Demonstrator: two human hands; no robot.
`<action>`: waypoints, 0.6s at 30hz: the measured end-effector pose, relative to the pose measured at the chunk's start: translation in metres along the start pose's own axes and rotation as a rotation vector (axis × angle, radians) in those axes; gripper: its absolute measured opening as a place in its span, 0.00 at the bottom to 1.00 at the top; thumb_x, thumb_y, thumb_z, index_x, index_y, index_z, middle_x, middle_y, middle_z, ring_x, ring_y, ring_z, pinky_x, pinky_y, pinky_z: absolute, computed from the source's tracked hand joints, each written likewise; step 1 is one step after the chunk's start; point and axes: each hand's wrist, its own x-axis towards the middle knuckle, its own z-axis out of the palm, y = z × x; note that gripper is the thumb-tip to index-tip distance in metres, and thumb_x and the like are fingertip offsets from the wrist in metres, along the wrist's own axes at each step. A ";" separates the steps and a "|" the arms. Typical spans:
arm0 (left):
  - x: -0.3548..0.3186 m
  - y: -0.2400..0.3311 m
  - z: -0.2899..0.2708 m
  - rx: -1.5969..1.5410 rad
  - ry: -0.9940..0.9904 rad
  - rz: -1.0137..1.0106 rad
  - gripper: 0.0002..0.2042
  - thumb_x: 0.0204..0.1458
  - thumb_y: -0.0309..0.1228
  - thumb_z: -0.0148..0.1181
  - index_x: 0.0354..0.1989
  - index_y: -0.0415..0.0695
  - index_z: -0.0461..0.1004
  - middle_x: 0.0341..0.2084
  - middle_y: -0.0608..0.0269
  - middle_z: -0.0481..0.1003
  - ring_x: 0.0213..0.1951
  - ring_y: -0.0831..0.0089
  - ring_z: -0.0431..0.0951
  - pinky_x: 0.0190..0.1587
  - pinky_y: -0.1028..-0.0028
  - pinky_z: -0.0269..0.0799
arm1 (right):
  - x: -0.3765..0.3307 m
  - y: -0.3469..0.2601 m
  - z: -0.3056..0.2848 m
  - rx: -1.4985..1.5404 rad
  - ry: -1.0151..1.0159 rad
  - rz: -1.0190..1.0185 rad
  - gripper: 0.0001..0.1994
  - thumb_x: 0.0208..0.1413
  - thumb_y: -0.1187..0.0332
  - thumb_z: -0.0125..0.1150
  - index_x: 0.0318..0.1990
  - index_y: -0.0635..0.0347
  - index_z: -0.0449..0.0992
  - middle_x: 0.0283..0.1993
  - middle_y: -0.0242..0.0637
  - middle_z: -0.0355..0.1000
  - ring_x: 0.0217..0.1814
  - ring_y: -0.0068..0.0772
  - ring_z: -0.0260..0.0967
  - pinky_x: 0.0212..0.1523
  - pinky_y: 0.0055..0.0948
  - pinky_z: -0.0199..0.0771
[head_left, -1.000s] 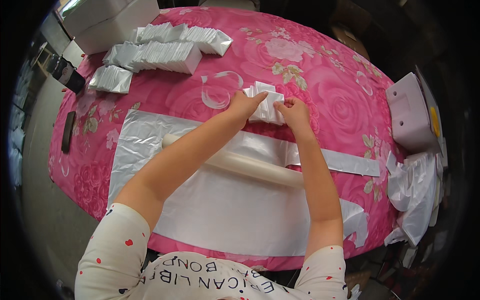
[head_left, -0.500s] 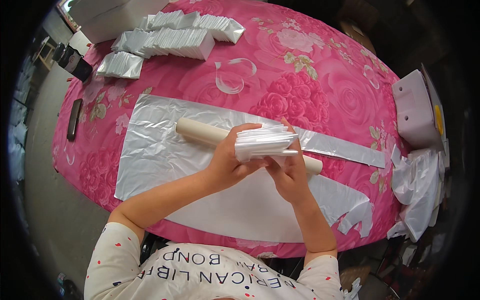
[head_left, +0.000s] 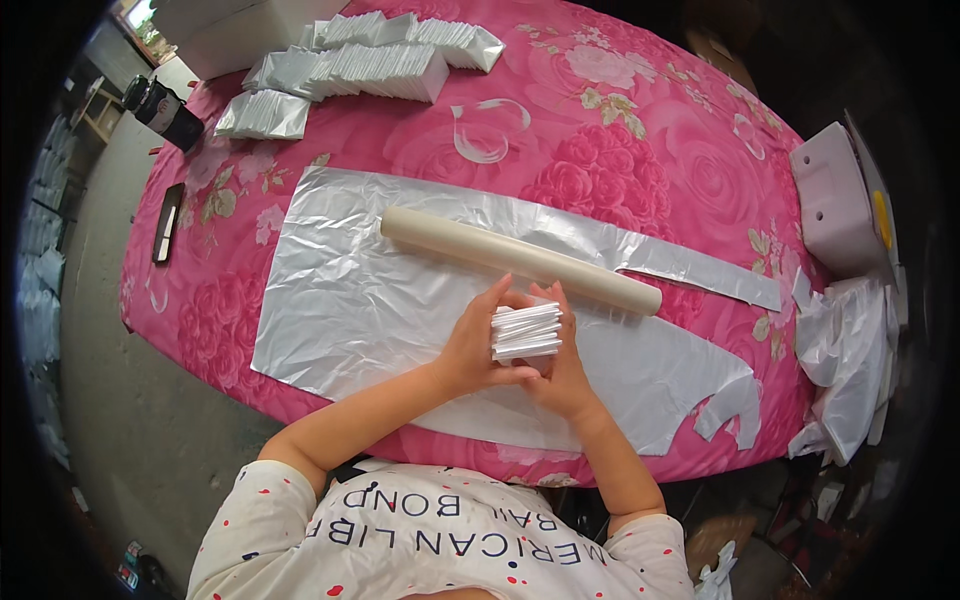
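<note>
Between my two hands I grip a thick stack of small folded white packets [head_left: 526,332], their layered edges facing up. My left hand [head_left: 474,340] presses the stack's left side, thumb and fingers bent round it. On the other side my right hand [head_left: 566,372] closes against it. The hands hover over a large silver foil sheet [head_left: 330,290] on the table. Just beyond them a long cream-coloured roller tube [head_left: 520,262] lies slanted on the foil.
Rows of similar folded packets [head_left: 380,72] stand at the far left beside a white box [head_left: 235,35]. A black bottle [head_left: 163,112] and a dark phone [head_left: 168,224] lie near the left edge. At right are a white plastic container [head_left: 835,200] and crumpled plastic bags [head_left: 845,350]. The pink flowered tablecloth [head_left: 690,190] covers the table.
Both hands have drawn nearer to my body with the stack, turning its edges up. The roller tube, earlier partly covered by my hands, now shows along its whole length.
</note>
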 end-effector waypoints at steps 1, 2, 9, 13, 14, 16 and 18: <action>0.002 0.001 -0.001 0.034 0.008 -0.001 0.56 0.31 0.46 0.74 0.65 0.42 0.40 0.47 0.53 0.67 0.49 0.62 0.69 0.50 0.65 0.65 | 0.001 0.006 -0.001 -0.037 0.010 -0.040 0.43 0.41 0.66 0.64 0.65 0.58 0.46 0.64 0.49 0.47 0.68 0.49 0.41 0.65 0.44 0.45; 0.004 0.005 0.004 -0.107 0.060 -0.017 0.50 0.32 0.38 0.74 0.63 0.41 0.46 0.46 0.54 0.69 0.48 0.57 0.69 0.52 0.62 0.61 | -0.002 0.016 -0.003 -0.232 -0.057 -0.071 0.40 0.38 0.71 0.60 0.63 0.58 0.50 0.63 0.50 0.49 0.68 0.53 0.41 0.65 0.47 0.42; 0.009 0.008 0.000 0.102 -0.013 -0.014 0.31 0.33 0.23 0.66 0.51 0.42 0.62 0.42 0.55 0.70 0.46 0.54 0.69 0.49 0.62 0.64 | 0.001 0.014 -0.007 -0.328 -0.048 -0.103 0.33 0.34 0.76 0.55 0.56 0.59 0.59 0.61 0.50 0.54 0.66 0.57 0.44 0.64 0.49 0.42; 0.016 0.023 -0.005 0.033 -0.041 -0.194 0.23 0.35 0.24 0.63 0.44 0.43 0.66 0.36 0.52 0.70 0.41 0.52 0.70 0.45 0.63 0.66 | 0.003 0.017 -0.019 -0.525 -0.201 -0.110 0.34 0.37 0.75 0.56 0.58 0.61 0.57 0.61 0.52 0.53 0.65 0.55 0.46 0.64 0.47 0.44; 0.019 0.030 -0.008 0.039 -0.047 -0.212 0.22 0.35 0.24 0.63 0.43 0.42 0.67 0.35 0.52 0.71 0.40 0.53 0.71 0.44 0.63 0.67 | 0.003 0.016 -0.018 -0.516 -0.134 -0.111 0.35 0.37 0.75 0.57 0.59 0.62 0.56 0.61 0.51 0.53 0.65 0.54 0.46 0.64 0.47 0.44; 0.022 0.046 -0.025 0.057 -0.057 -0.270 0.20 0.35 0.24 0.63 0.40 0.42 0.67 0.33 0.53 0.71 0.39 0.53 0.71 0.42 0.62 0.68 | 0.003 0.000 -0.009 -0.483 -0.012 -0.104 0.38 0.37 0.75 0.58 0.61 0.64 0.52 0.61 0.50 0.53 0.65 0.53 0.47 0.64 0.47 0.45; 0.025 0.057 -0.044 0.287 -0.102 -0.193 0.20 0.33 0.25 0.65 0.38 0.43 0.67 0.31 0.55 0.71 0.36 0.55 0.72 0.37 0.63 0.69 | 0.008 -0.034 -0.006 -0.571 0.053 -0.154 0.41 0.37 0.75 0.60 0.63 0.65 0.48 0.62 0.47 0.53 0.65 0.52 0.47 0.64 0.45 0.45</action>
